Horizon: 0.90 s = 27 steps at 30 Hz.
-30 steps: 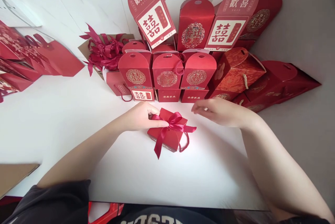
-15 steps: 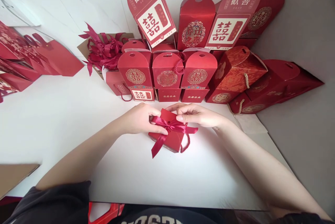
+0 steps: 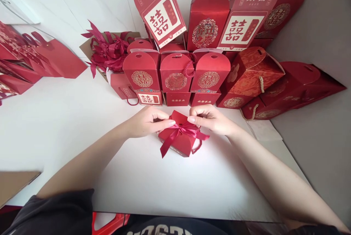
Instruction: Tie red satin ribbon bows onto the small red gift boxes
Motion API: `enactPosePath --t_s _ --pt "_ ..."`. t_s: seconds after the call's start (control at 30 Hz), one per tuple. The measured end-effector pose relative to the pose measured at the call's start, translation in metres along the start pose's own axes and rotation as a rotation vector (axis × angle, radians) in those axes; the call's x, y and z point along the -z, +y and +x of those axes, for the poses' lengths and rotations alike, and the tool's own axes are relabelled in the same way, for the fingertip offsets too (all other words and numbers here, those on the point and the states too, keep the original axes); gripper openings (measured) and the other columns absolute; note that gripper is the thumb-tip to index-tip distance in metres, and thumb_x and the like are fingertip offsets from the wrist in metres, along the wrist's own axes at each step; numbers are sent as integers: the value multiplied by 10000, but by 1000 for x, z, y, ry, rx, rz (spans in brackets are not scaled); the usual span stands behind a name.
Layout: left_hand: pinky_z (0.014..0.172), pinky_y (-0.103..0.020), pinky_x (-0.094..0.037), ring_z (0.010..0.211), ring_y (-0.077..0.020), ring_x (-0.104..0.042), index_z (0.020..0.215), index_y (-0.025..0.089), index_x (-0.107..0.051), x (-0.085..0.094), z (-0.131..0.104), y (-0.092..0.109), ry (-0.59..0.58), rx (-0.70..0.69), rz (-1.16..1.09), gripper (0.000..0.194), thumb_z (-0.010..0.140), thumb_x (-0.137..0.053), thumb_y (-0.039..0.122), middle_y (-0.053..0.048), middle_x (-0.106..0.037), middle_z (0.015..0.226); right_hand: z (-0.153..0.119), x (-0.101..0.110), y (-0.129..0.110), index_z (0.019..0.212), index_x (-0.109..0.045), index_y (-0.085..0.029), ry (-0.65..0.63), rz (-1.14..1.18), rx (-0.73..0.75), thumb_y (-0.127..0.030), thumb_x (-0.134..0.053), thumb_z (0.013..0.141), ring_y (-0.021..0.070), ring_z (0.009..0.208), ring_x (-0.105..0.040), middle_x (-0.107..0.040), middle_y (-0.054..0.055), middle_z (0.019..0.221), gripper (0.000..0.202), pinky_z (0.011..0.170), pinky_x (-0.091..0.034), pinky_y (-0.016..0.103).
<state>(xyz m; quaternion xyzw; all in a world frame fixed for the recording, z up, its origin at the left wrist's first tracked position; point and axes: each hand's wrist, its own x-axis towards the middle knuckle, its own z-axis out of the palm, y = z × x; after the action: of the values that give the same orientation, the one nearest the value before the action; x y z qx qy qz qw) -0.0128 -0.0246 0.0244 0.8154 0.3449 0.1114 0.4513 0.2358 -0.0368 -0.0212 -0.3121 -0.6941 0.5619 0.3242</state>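
Note:
A small red gift box (image 3: 179,145) lies on the white table, with a shiny crimson ribbon (image 3: 170,141) tied in a bow across its top. The ribbon's tails hang to the left front and out to the right. My left hand (image 3: 146,121) pinches the ribbon at the bow's left side, thumb and index finger together. From the right, my right hand (image 3: 211,119) is closed with its thumb and forefinger at the bow's right side; the loop there is partly hidden. A twisted red cord handle (image 3: 197,148) hangs off the box's right side.
Several red boxes with gold emblems, such as a front one (image 3: 175,77), are stacked behind my hands. A heap of crimson ribbons (image 3: 109,53) sits in a carton at back left. Red bags (image 3: 63,59) lie far left; brown cardboard (image 3: 18,183) is at the near left.
My left hand has shifted from gripping over the bow to pinching its left side higher up. The box has turned slightly and moved a little right. My right fingers have curled in.

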Motion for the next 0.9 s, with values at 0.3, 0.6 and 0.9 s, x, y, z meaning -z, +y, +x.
enactPosePath --t_s 0.3,0.6,0.9 --pt "422 -177 -369 441 -67 -442 532 157 -439 0 2 -7 -111 68 -65 442 913 -519 368 20 -470 494 -1 -2 3 620 -401 -180 -86 -20 11 -427 -601 899 74 544 -289 -346 -52 612 423 502 -245 239" --pt "366 -161 -390 367 -68 -493 519 142 -514 0 3 -12 -103 243 -158 463 890 -560 416 9 -520 469 -2 0 4 599 -365 -182 -83 2 2 -415 -603 901 66 534 -276 -336 -56 602 450 498 -237 242" --pt "385 -161 -416 388 -81 -544 518 139 -534 2 3 -10 -129 256 -145 466 890 -568 417 3 -546 475 -3 4 0 588 -391 -174 -123 -38 9 -422 -603 900 64 528 -297 -352 -54 590 452 499 -254 236"
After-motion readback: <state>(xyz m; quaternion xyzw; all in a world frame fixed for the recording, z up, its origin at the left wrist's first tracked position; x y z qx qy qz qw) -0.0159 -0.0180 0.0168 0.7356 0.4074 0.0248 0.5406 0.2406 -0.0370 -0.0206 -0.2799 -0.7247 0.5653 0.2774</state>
